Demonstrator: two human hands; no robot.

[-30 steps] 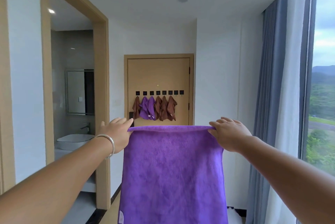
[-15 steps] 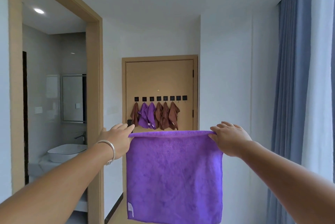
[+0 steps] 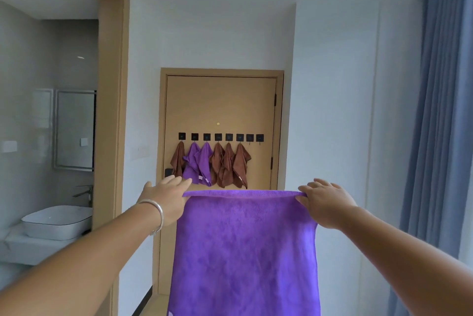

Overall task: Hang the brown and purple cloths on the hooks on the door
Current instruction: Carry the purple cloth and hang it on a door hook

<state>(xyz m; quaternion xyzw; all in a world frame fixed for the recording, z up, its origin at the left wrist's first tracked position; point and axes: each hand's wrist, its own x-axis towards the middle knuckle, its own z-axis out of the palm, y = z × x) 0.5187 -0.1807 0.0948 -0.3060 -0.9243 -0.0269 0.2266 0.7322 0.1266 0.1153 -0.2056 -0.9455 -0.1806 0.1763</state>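
Cloth: soft, light purple microfibre cloth (image 3: 243, 251), hanging limp.
Grip: left hand (image 3: 163, 200) and right hand (image 3: 325, 203) pinch its top corners.
Hold: best gathered at one corner for the far black hooks (image 3: 254, 137).

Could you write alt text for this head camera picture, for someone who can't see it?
Two outstretched hands, left hand and right hand, hold a purple cloth by its top corners. Ahead, a tan door has eight black hooks; six hold brown and purple cloths, the two rightmost are bare.
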